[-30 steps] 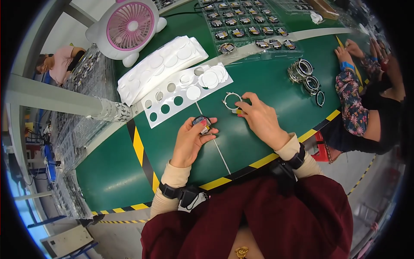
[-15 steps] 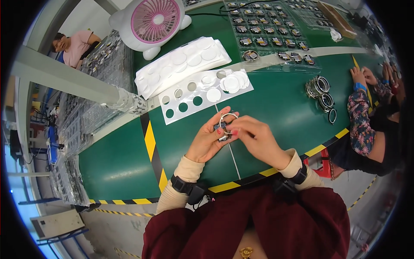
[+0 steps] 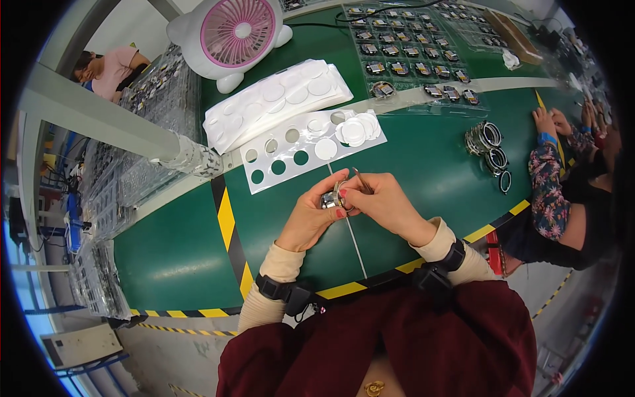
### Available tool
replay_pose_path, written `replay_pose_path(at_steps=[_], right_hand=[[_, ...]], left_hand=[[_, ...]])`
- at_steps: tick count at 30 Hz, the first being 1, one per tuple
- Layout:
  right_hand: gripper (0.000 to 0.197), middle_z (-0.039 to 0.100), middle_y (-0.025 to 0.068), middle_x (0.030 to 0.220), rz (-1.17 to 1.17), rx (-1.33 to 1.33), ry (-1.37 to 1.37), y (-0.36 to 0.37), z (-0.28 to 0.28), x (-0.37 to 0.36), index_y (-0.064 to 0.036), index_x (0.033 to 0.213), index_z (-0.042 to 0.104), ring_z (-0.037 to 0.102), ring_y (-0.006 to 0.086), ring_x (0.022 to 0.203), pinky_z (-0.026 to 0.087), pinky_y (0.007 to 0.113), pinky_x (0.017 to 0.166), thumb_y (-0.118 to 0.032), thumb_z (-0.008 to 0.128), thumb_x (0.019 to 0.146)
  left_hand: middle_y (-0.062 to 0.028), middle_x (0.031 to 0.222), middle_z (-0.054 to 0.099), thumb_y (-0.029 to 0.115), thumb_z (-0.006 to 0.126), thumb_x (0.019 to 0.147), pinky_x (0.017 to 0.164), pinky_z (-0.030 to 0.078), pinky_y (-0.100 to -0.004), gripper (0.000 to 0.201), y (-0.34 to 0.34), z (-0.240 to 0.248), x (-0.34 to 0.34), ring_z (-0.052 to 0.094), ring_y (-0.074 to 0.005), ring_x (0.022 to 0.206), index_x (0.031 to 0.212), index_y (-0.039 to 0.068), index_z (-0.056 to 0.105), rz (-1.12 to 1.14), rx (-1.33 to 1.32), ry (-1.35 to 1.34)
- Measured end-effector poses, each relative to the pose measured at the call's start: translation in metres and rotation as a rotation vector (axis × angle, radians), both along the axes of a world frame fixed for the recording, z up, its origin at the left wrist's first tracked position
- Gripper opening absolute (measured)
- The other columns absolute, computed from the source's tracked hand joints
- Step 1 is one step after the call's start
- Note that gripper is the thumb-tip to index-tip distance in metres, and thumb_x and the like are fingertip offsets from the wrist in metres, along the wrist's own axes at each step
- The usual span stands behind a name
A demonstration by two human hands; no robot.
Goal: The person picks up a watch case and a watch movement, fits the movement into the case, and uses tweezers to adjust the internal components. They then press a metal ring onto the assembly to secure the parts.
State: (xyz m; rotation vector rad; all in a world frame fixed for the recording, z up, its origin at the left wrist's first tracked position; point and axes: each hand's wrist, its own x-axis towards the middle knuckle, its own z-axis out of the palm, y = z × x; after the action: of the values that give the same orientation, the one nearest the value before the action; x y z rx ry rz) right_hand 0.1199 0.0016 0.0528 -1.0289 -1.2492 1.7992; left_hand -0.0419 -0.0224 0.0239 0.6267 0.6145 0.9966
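My left hand (image 3: pixel 306 215) is closed around a small round metal watch case (image 3: pixel 329 200), held on edge above the green table. Its shiny rim and some dark parts show between the fingers. My right hand (image 3: pixel 391 206) is closed too, its fingertips against the case's ring. A thin, dark, pointed tool like tweezers (image 3: pixel 362 180) sticks up from between the right thumb and fingers; its working end is hidden. Just beyond the hands lies a white sheet of round stickers (image 3: pixel 264 173), some peeled out, with loose white discs (image 3: pixel 355 131) heaped on its right end.
Metal rings (image 3: pixel 495 159) stand stacked at the right. A clear tray of round modules (image 3: pixel 403 49) lies at the back, beside a pink-and-white fan (image 3: pixel 238 33) and a folded white sheet (image 3: pixel 274 99). A post (image 3: pixel 119 119) rises at left. A co-worker's arm (image 3: pixel 550 178) rests at right.
The ring, earlier raised and open to view, now sits against the case between my fingers. The case has turned and my hands have closed in around it. The pointed tool now shows above my right hand.
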Motion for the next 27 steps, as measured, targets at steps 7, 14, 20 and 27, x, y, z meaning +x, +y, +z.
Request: replay_pose_path(at_steps=[7,14,20,27], right_hand=[[0.014,0.058,0.0032,0.068,0.055,0.154,-0.157,0.011,-0.004,-0.008,0.0043,0.082,0.059,0.054,0.0058,0.060,0.046,0.021,0.055,-0.009,0.057,0.082],[0.013,0.058,0.0024,0.068,0.063,0.255,-0.227,0.020,-0.004,-0.015,0.0038,0.082,0.059,0.052,0.0051,0.058,0.045,0.020,0.054,-0.009,0.057,0.081],[0.013,0.059,0.0029,0.067,-0.069,0.544,-0.403,0.048,-0.013,-0.006,0.0027,0.080,0.060,0.054,0.0064,0.062,0.043,0.023,0.054,-0.010,0.057,0.079],[0.017,0.060,0.0111,0.070,-0.107,0.709,-0.689,0.100,-0.015,-0.022,0.0000,0.080,0.061,0.059,0.0204,0.063,0.044,0.031,0.057,-0.016,0.059,0.077]], left_hand=[[-0.0111,0.118,0.047,-0.003,0.066,0.074,0.090,0.048,-0.0385,0.063,0.003,0.002,-0.007,0.052,-0.0205,0.104,0.129,-0.001,0.036,0.056,0.033,0.048],[-0.0086,0.121,0.046,0.004,0.069,0.074,0.093,0.044,-0.0387,0.068,0.007,-0.003,-0.016,0.050,-0.0212,0.109,0.131,0.003,0.033,0.071,0.034,0.062],[-0.0090,0.119,0.047,0.002,0.061,0.080,0.096,0.042,-0.0405,0.059,0.010,-0.003,-0.039,0.048,-0.0221,0.112,0.132,0.006,0.033,0.218,0.069,-0.035],[-0.0105,0.122,0.047,0.021,0.059,0.085,0.100,0.035,-0.0436,0.061,0.016,-0.014,-0.050,0.042,-0.0248,0.118,0.136,0.011,0.028,0.359,-0.023,-0.329]])
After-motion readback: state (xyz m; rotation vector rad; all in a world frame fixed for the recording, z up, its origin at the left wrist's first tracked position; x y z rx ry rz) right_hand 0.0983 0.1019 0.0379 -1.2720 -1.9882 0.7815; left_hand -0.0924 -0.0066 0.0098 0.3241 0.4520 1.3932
